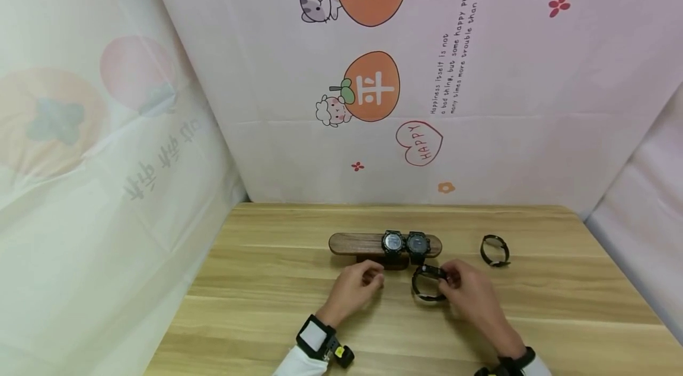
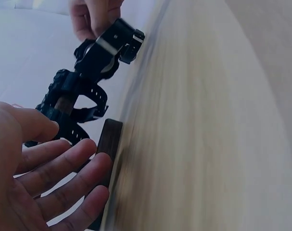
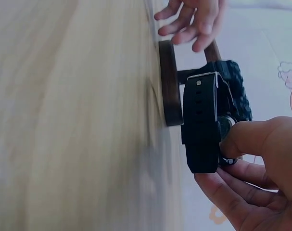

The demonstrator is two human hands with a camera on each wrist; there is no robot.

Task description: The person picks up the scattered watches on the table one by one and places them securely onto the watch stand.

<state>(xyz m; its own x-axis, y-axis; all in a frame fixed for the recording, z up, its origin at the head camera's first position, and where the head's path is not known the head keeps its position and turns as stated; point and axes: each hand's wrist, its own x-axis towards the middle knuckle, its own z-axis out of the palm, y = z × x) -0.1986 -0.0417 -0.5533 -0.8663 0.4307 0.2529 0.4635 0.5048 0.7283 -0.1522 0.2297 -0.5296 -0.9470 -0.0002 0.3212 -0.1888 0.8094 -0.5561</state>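
My right hand [image 1: 472,293] pinches a black wristwatch [image 1: 427,284] by its case side, thumb against fingers. Its strap forms a closed loop, seen large in the right wrist view, where the buckled strap [image 3: 201,115] faces the camera. Two black digital watches, one with a lighter dial [image 1: 393,242] and one with a darker dial [image 1: 418,243], sit side by side on the right part of a dark wooden watch stand [image 1: 354,244]. My left hand [image 1: 354,287] hovers in front of the stand, fingers loosely bent and holding nothing; its palm shows in the left wrist view.
Another black watch [image 1: 495,251] lies on the wooden table [image 1: 256,281] to the right of the stand. A printed white cloth [image 1: 512,150] hangs behind the table's back edge, with more cloth along both sides. Each wrist wears a strapped device [image 1: 315,337].
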